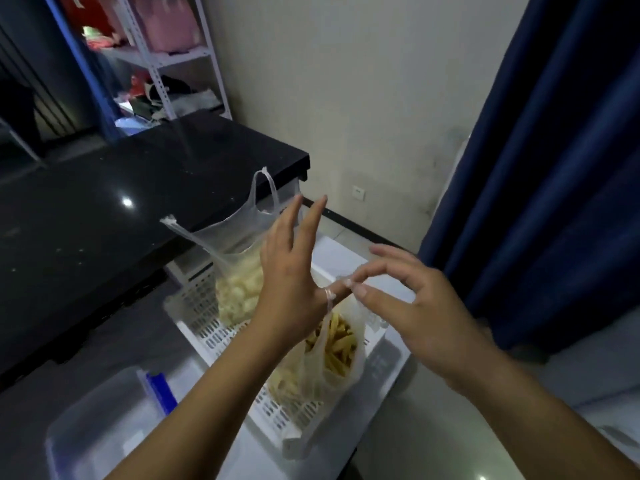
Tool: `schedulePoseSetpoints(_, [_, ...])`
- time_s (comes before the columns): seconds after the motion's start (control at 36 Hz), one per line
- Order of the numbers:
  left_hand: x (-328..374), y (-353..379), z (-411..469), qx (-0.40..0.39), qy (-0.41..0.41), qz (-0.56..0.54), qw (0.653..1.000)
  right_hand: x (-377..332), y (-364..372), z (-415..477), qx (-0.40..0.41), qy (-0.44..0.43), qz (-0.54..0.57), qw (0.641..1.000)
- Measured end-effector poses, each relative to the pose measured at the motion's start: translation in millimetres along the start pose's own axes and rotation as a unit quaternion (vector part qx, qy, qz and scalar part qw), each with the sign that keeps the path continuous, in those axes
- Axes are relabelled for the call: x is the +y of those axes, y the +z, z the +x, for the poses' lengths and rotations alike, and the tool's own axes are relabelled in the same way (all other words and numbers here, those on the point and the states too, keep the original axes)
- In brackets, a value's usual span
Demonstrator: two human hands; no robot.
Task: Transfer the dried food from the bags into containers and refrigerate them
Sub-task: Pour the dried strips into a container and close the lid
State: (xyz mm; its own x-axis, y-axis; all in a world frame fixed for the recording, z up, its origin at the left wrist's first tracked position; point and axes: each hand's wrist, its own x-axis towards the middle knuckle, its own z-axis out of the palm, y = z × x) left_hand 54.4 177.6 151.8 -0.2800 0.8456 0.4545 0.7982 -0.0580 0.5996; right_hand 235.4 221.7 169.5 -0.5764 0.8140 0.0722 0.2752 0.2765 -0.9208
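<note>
Dried yellow strips (337, 344) are held in the near bag (311, 375), a clear plastic one stood at the near end of a white perforated basket (204, 327). One bag handle is looped round the thumb of the left hand (291, 282), whose fingers are kept straight and spread, so its grip is open. The end of that handle is pinched by the grip of the right hand (415, 306), between thumb and forefinger. The far bag (235, 289), filled with pale pieces, is stood at the basket's far end. The basket is set on a grey surface (138, 327), with a clear lidded container (104, 410) near left. A black counter (104, 209) is seen left and a blue curtain (554, 168) right.
</note>
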Motion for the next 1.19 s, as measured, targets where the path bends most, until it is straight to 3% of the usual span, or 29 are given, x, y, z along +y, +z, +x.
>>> schedulePoseSetpoints(0.11, [1, 8, 14, 0.029, -0.018, -0.001, 0.999, 23, -13, -16, 0.015, 0.027, 0.055, 0.998])
schedulePoseSetpoints(0.25, [-1, 6, 28, 0.057, -0.049, 0.011, 0.997, 67, -29, -5, 0.021, 0.131, 0.133, 0.982])
schedulePoseSetpoints(0.47, [15, -5, 51, 0.089, -0.085, 0.096, 0.988, 106, -39, 16, -0.073, 0.221, 0.183, 0.955])
schedulePoseSetpoints(0.81, [54, -12, 70, 0.156, -0.157, 0.174, 0.960, 106, -41, 80, -0.227, 0.221, 0.263, 0.911])
schedulePoseSetpoints(1.03, [70, -31, 81, 0.229, -0.181, 0.159, 0.943, 120, -29, 95, -0.259, 0.276, 0.348, 0.858])
schedulePoseSetpoints(1.19, [86, -54, 72, 0.290, -0.195, 0.118, 0.929, 118, -11, 91, -0.274, 0.338, 0.433, 0.789])
